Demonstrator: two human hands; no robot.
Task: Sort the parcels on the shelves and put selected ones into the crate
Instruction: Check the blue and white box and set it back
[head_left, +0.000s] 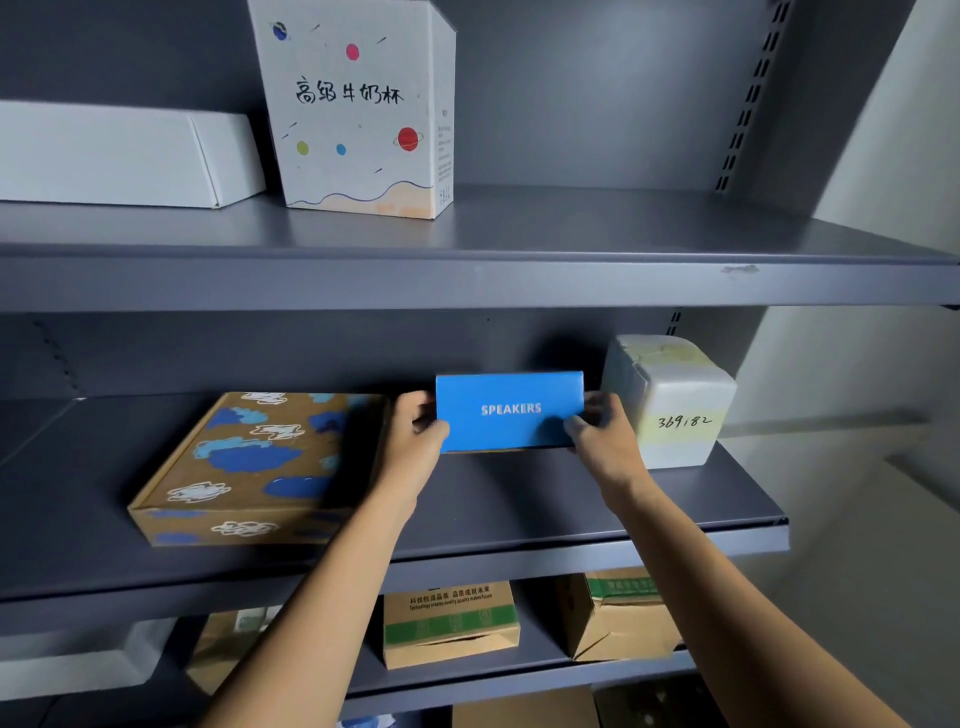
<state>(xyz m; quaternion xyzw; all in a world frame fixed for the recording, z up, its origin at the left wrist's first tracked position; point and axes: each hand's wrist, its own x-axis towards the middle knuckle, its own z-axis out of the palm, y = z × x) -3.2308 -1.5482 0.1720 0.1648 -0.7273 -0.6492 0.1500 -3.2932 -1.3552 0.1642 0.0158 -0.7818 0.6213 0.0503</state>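
Both hands pinch the blue SPEAKERS box (509, 411) by its short ends, the left hand (415, 436) on one end and the right hand (605, 434) on the other, holding it face-up over the middle shelf (519, 499). A cloud-printed flat carton (249, 467) lies to its left and a white taped parcel (670, 400) marked 369182 stands just to its right. On the upper shelf (571, 234) stands a planet-printed box (358, 109) beside a plain white box (124, 156).

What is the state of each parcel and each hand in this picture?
blue SPEAKERS box, upright on its long edge, held at both ends.
left hand, grips the box's left end.
right hand, grips the box's right end.
cloud-patterned box, closed, flat on the middle shelf.
white taped parcel, sealed, standing on the middle shelf.
planet-print box, upright on the top shelf.
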